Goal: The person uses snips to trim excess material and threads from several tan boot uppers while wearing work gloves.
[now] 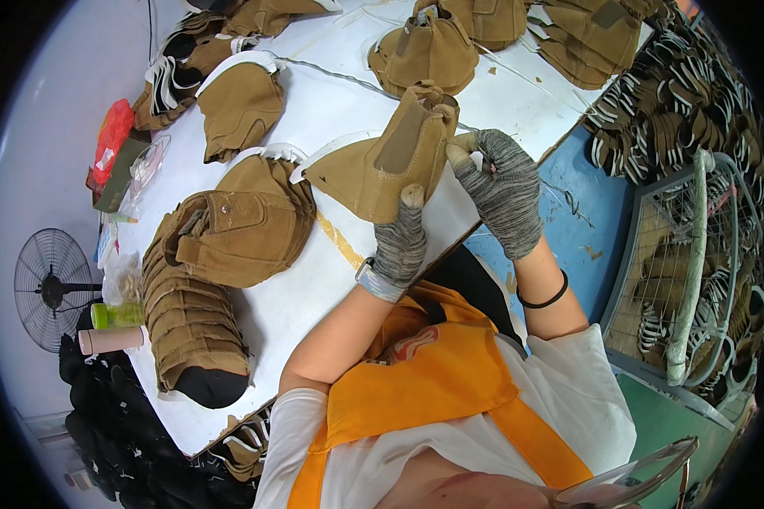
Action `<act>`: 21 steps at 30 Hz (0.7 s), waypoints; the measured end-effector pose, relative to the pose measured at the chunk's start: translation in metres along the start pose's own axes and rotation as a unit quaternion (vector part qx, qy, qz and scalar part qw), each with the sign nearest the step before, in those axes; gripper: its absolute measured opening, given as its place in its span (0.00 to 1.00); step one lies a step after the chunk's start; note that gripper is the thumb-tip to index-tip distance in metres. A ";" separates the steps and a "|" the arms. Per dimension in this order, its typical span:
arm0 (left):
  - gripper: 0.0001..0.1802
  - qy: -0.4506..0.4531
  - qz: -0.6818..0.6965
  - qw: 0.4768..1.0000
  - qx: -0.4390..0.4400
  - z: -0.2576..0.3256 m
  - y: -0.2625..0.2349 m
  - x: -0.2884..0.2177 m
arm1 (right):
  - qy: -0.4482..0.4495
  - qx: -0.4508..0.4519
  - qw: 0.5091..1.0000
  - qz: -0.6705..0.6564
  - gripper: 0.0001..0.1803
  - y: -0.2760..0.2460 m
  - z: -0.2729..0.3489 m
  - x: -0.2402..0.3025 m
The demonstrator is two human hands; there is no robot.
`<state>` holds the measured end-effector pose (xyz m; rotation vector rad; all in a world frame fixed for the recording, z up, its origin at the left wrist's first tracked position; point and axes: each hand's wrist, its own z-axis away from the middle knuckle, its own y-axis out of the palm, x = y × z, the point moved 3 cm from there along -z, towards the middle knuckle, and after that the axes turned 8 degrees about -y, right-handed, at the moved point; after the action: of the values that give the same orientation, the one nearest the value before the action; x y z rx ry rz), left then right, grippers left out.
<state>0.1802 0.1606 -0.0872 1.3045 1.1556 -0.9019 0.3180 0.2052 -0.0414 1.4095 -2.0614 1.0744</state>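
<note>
Left hand (pixel 398 244) is clasping tan boot upper (pixel 344 174) above counter (pixel 293 327); right hand (pixel 501 182) is curling at upper's right edge, grip unclear. Upper's showing finished stitching, seemingly mid-handling; stacked uppers (pixel 187 314) are lying left of it, progress unclear.

1. Centre of frame: left hand (pixel 399 242), gloved in grey, grips a tan boot upper (pixel 382 161), thumb on its near face.
2. Right hand (pixel 502 182), likewise gloved, grasps the upper's right edge.
3. Left of centre: stacked tan uppers (pixel 193 322) on a white table (pixel 282 310).
4. Far left: black fan (pixel 53 291).
5. Right: wire-mesh rack (pixel 694 280).
</note>
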 end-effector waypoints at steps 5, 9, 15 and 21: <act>0.44 0.004 0.029 1.000 0.004 -0.004 -0.008 0.001 | 0.094 0.012 0.993 -0.067 0.08 -0.009 0.000 -0.003; 0.44 0.020 0.086 0.996 -0.015 -0.016 -0.020 0.004 | 0.040 0.068 0.995 0.056 0.10 -0.027 -0.002 -0.016; 0.42 0.028 0.149 0.988 -0.002 -0.017 -0.029 -0.017 | -0.004 0.083 0.982 0.172 0.15 -0.042 0.008 -0.025; 0.42 0.010 0.260 0.965 0.031 -0.022 -0.040 -0.016 | 0.137 0.069 0.987 0.036 0.12 -0.047 0.014 -0.015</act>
<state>0.1351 0.1765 -0.0792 1.5705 0.7432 -0.5385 0.3683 0.1946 -0.0437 1.1784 -1.8819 1.3822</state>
